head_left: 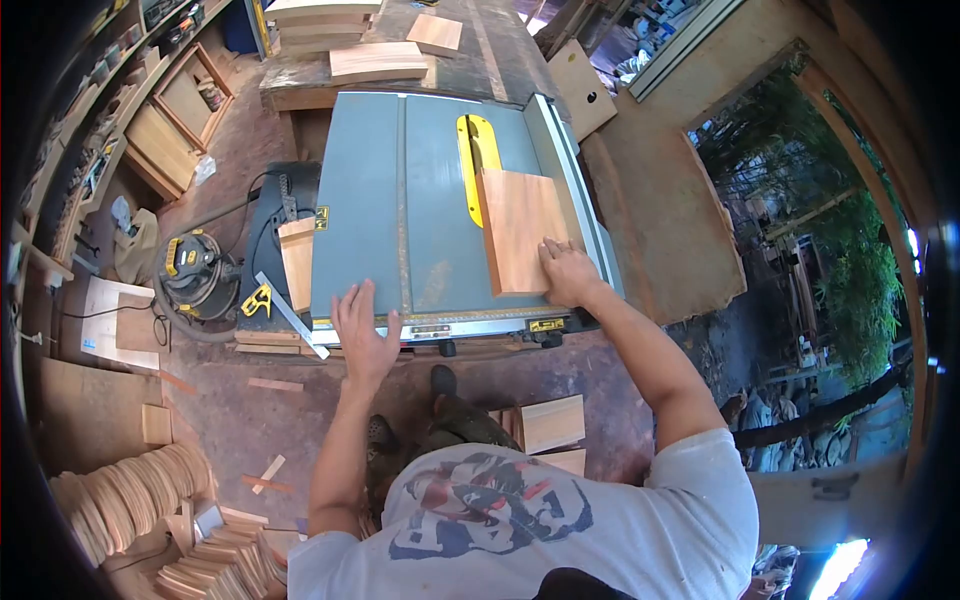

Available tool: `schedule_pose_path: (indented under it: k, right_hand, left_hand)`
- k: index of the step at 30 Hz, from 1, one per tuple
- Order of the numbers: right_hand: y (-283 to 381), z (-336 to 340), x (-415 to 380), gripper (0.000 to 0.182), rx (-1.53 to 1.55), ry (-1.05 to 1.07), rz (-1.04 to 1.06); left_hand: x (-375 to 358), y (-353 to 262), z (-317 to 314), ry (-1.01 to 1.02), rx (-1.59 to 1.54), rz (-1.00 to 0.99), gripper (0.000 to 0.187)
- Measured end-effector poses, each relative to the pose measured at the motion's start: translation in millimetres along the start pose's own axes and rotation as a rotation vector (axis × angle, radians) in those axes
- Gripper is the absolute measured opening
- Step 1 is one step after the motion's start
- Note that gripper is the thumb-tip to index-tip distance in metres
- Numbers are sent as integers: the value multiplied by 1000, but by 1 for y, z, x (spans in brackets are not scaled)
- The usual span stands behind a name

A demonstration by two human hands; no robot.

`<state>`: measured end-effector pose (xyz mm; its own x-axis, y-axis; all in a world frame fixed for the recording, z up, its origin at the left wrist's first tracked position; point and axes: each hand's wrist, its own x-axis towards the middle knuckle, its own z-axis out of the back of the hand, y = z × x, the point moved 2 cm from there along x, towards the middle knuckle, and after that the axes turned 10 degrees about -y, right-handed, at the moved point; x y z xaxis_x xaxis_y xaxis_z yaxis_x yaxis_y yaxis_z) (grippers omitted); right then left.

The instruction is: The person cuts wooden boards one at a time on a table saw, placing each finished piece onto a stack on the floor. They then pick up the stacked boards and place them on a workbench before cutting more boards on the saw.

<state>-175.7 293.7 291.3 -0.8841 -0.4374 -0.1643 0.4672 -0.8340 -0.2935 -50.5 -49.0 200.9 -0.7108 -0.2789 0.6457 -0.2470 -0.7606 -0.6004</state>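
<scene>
A table saw [360, 200] with a grey top stands in front of me. A thick wooden board [525, 230] lies flat on it, one long side by the metal fence [575, 190]. The board's far end reaches the yellow throat plate [482, 145] and partly covers it. My right hand [568, 272] grips the board at its near right corner, fingertips on the top face. My left hand [362, 328] rests with spread fingers at the saw's front edge, near the rail, holding nothing. The thumb of my right hand is hidden.
Wooden blocks [378, 62] lie on the bench behind the saw. At left stand a shop vacuum [195, 270] and a yellow combination square [257, 300]. Stacked wood pieces [130, 495] fill the lower left. More boards [552, 424] lie by my feet.
</scene>
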Motion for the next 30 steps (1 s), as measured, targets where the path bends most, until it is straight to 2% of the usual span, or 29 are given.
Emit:
schedule_pose_path:
  k: [2,6,9,12,15,18,21,24,27,30]
  right_hand:
    - [-1,3,7,83,27,-9,-19]
    - [-10,-5,24,90,-31,-13,-10]
    - [-12,0,35,91,-37,9,-12]
    - [-12,7,45,84,-20,32,-38]
    - [-17,4,59,85,-46,32,-28]
    - [-20,7,71,86,-52,20,-21]
    - [-30,-3,87,94,-48,33,-19]
    - [-29,8,95,87,-48,18,-16]
    - [-33,8,106,85,-65,26,-19]
    - [-39,8,120,83,-83,34,-12]
  left_hand:
    - [-11,-5,7,17,-11,31,60]
    - [-53,-21,20,-12,-145,13,61]
    - [-91,-26,24,-30,-279,97,58]
    - [-122,-15,22,47,-291,289,55]
    - [-158,22,0,199,-356,898,49]
    - [-222,94,-55,66,-884,1655,62]
    - [-206,111,-80,-227,-1059,1986,80]
    - [-178,106,-94,-254,-1285,2028,88]
    - [-154,88,-98,-303,-1252,1944,86]
    - [-169,98,-111,-372,-1334,1882,80]
